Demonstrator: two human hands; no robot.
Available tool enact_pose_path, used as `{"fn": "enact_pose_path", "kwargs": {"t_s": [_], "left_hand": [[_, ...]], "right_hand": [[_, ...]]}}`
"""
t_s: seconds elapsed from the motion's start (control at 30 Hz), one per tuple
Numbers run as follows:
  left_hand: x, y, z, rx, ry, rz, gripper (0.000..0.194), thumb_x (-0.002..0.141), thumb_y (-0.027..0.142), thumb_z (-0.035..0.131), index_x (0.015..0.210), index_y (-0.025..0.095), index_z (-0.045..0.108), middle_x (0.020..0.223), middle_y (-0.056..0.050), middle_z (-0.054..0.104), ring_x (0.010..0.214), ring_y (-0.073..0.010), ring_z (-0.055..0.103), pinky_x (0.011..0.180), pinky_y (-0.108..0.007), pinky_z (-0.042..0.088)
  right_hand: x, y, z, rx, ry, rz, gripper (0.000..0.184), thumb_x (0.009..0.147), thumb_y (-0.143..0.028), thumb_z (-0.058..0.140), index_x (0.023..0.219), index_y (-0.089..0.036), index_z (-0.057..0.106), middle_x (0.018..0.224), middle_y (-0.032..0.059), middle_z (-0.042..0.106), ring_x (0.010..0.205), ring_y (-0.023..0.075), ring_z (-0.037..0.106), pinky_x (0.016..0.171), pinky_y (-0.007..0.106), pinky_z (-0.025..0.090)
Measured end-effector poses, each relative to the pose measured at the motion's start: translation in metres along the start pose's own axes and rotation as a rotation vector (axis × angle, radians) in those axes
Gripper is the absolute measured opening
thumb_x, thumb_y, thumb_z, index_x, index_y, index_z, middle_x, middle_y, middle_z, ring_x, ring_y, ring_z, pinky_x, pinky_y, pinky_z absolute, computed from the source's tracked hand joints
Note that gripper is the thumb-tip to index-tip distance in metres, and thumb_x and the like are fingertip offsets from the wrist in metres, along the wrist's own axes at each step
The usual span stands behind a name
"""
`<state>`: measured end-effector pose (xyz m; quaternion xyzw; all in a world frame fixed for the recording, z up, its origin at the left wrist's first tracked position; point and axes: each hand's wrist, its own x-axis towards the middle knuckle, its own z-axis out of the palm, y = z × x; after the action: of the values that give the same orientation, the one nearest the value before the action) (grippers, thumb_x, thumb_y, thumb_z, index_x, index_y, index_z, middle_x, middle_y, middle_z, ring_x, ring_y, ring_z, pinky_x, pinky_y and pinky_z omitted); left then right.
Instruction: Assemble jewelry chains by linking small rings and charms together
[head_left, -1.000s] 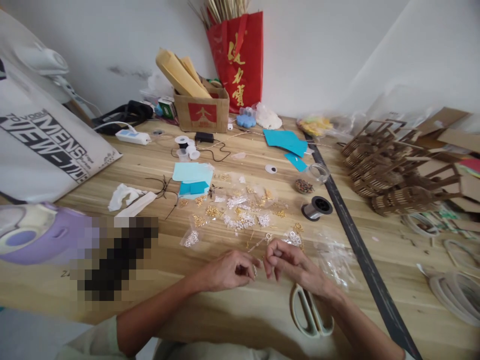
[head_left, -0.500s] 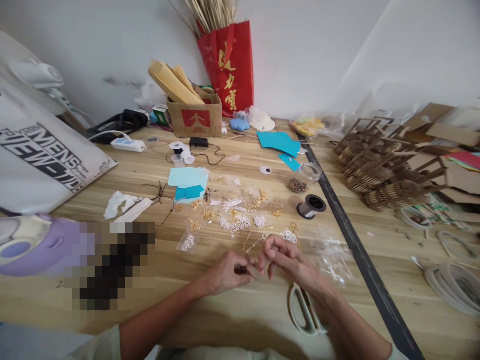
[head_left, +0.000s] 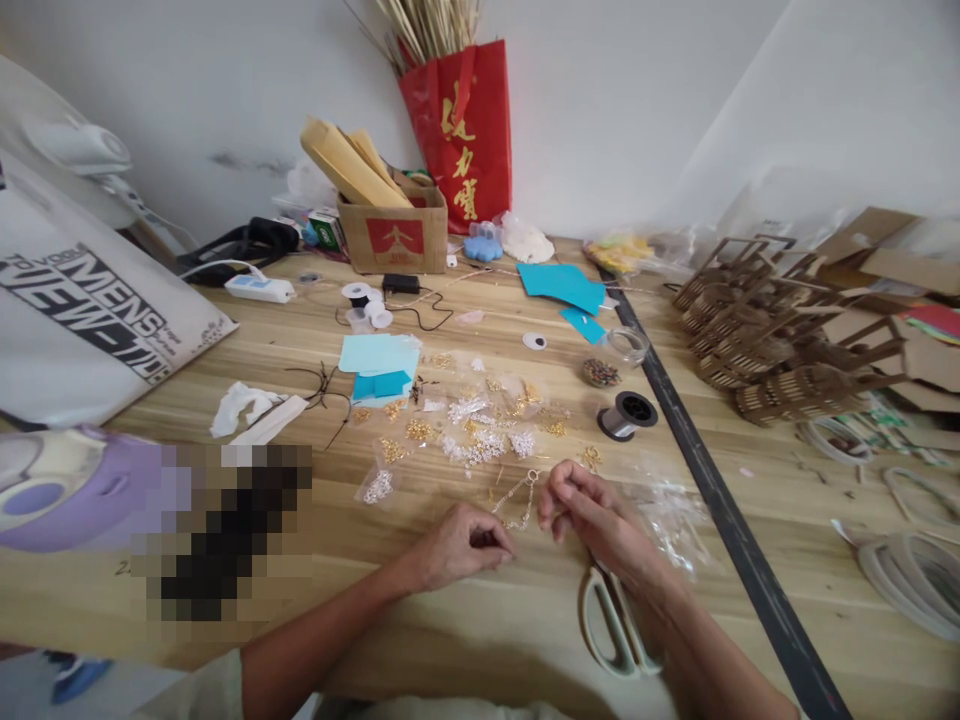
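My left hand (head_left: pixel 466 547) is closed, with thumb and fingertips pressed together low over the wooden table. Whatever it pinches, if anything, is too small to make out. To its right my right hand (head_left: pixel 592 515) has its fingers curled in against the thumb; its fingertips are partly hidden. A thin pale chain (head_left: pixel 517 522) with a small ring at its top lies on the table just beyond and between the hands. Under my right wrist are scissors (head_left: pixel 613 625) with pale green handles, their blades mostly covered by the hand and forearm.
Small bags of gold and silver findings (head_left: pixel 480 445) spread ahead of the hands. A wire spool (head_left: pixel 626 416), a jar of beads (head_left: pixel 601 372) and clear plastic bags (head_left: pixel 671 515) lie to the right. Brown woven baskets (head_left: pixel 780 340) stand farther right, a purple-and-white object (head_left: pixel 90 490) at left.
My hands have drawn apart. My right hand has shifted right, its fingers more curled, and more of the chain now shows between the hands. The left hand stays nearly in place.
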<state>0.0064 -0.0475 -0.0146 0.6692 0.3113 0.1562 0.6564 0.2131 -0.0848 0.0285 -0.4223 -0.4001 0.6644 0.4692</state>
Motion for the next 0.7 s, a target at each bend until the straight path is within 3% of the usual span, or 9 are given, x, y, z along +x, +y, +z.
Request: {"fn": "enact_pose_path", "kwargs": {"t_s": [0.2, 0.33, 0.43, 0.53, 0.6, 0.7], "left_hand": [[0.0, 0.001, 0.0, -0.009, -0.003, -0.023, 0.011, 0.072, 0.013, 0.063, 0.07, 0.012, 0.074, 0.058, -0.001, 0.064, 0.051, -0.0092, 0.05, 0.051, -0.019, 0.036], [0.0, -0.002, 0.0, -0.02, 0.001, -0.023, 0.011, 0.072, 0.013, 0.062, 0.069, 0.012, 0.073, 0.058, -0.001, 0.063, 0.052, -0.0089, 0.049, 0.05, -0.019, 0.035], [0.0, -0.002, 0.0, -0.033, -0.001, -0.021, 0.011, 0.072, 0.014, 0.063, 0.068, 0.013, 0.073, 0.056, 0.0, 0.063, 0.051, -0.0088, 0.049, 0.049, -0.019, 0.035], [0.0, 0.0, 0.0, -0.022, 0.0, -0.018, 0.012, 0.071, 0.015, 0.062, 0.069, 0.013, 0.074, 0.057, 0.0, 0.064, 0.051, -0.0092, 0.05, 0.05, -0.019, 0.035], [0.0, 0.001, 0.0, -0.003, 0.007, -0.018, 0.013, 0.071, 0.014, 0.062, 0.071, 0.013, 0.074, 0.06, -0.001, 0.066, 0.053, -0.0096, 0.052, 0.051, -0.019, 0.037], [-0.001, 0.001, 0.0, -0.001, 0.009, -0.012, 0.014, 0.07, 0.014, 0.061, 0.072, 0.012, 0.074, 0.062, -0.001, 0.067, 0.055, -0.0099, 0.053, 0.052, -0.019, 0.037]], "right_hand": [[-0.009, 0.0, -0.02, -0.332, 0.152, -0.008, 0.03, 0.088, -0.047, 0.059, 0.086, -0.017, 0.054, 0.083, 0.005, 0.063, 0.071, 0.0162, 0.063, 0.056, 0.025, 0.05], [-0.031, -0.004, -0.038, -0.779, 0.22, 0.031, 0.027, 0.091, -0.045, 0.053, 0.095, -0.018, 0.058, 0.064, 0.0002, 0.06, 0.052, 0.0145, 0.055, 0.047, 0.026, 0.044], [-0.053, -0.015, -0.041, -1.101, 0.064, -0.011, 0.015, 0.09, -0.031, 0.056, 0.083, -0.019, 0.063, 0.066, 0.0012, 0.062, 0.056, 0.0152, 0.057, 0.052, 0.027, 0.044], [-0.066, -0.031, -0.026, -1.143, -0.233, -0.032, 0.011, 0.091, -0.023, 0.056, 0.087, -0.021, 0.066, 0.074, 0.0026, 0.066, 0.063, 0.0152, 0.061, 0.057, 0.026, 0.047], [-0.064, -0.038, -0.009, -1.094, -0.261, -0.126, 0.014, 0.094, -0.022, 0.052, 0.09, -0.02, 0.065, 0.078, 0.0039, 0.065, 0.066, 0.015, 0.061, 0.058, 0.026, 0.049], [-0.045, -0.037, 0.012, -1.113, -0.255, -0.282, 0.021, 0.097, -0.016, 0.043, 0.106, -0.019, 0.062, 0.104, 0.0091, 0.064, 0.091, 0.0174, 0.065, 0.076, 0.027, 0.052]]}}
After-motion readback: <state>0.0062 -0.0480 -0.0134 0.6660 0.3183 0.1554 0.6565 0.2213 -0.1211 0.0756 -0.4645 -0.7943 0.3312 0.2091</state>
